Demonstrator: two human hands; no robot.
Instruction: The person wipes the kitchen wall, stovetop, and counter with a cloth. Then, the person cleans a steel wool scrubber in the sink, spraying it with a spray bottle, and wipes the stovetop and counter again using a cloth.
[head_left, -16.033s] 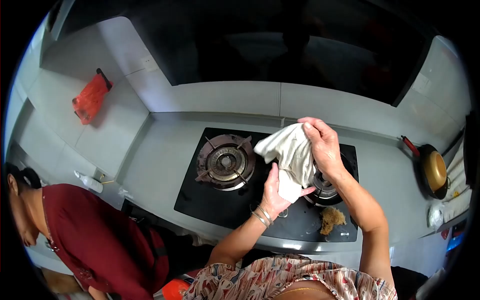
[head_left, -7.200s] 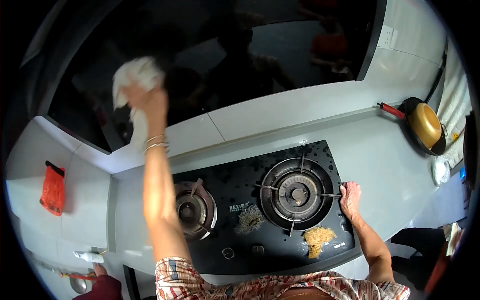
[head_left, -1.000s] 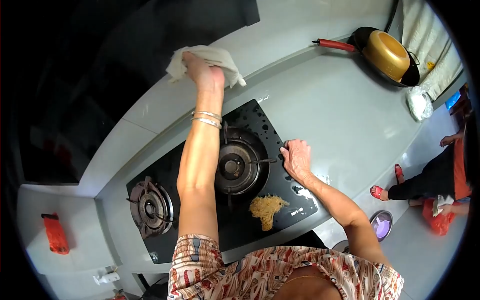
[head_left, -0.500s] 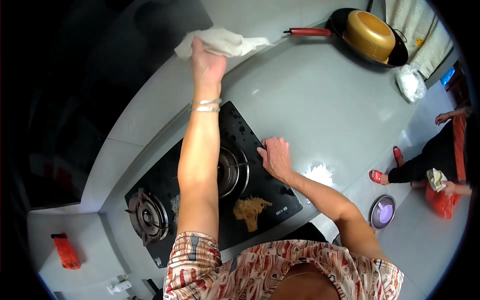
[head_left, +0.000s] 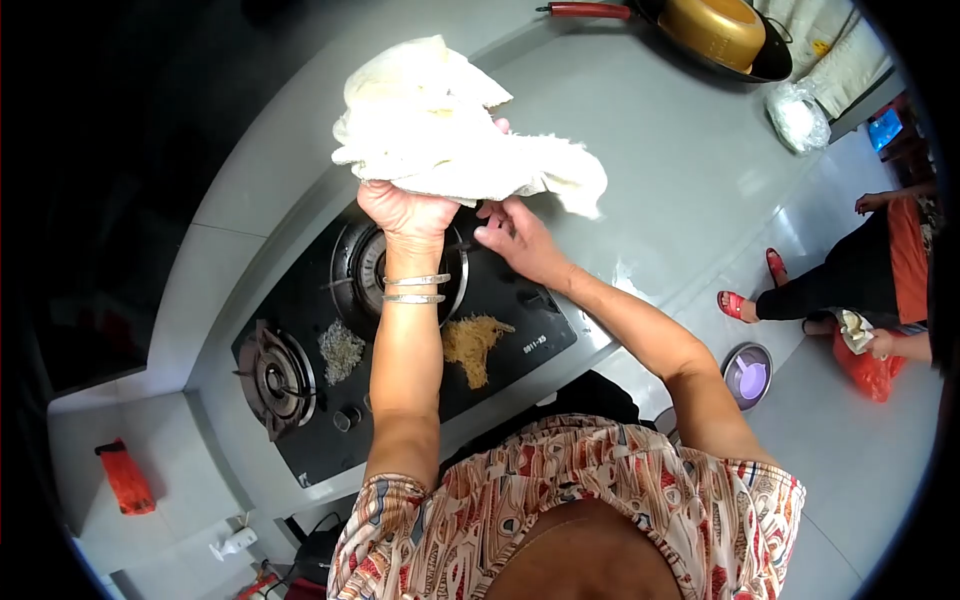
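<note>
A crumpled white cloth (head_left: 430,120) is in my left hand (head_left: 408,212), raised over the back of the black gas hob (head_left: 330,450). Most of the left fingers are hidden by the cloth; two bangles ring that wrist. Just below the cloth's lower edge is my right hand (head_left: 530,245), its thumb and fingers apart and curved. Whether its fingertips touch the cloth I cannot tell. On the hob lie a brown fibre scrubber (head_left: 476,350) and a silvery wire scourer (head_left: 341,352), either side of my left forearm.
The left burner (head_left: 277,376) has its pan support on. A wok (head_left: 770,60) holding a golden pot (head_left: 715,30) stands at the far right, near a plastic bag (head_left: 798,118). A person in red sandals (head_left: 738,306) is at the right, beside a basin (head_left: 748,376) on the floor.
My left hand has drawn the cloth back from the rear wall and nearer to me. My right hand has left the hob's right edge and come up near the cloth. The view has shifted.
</note>
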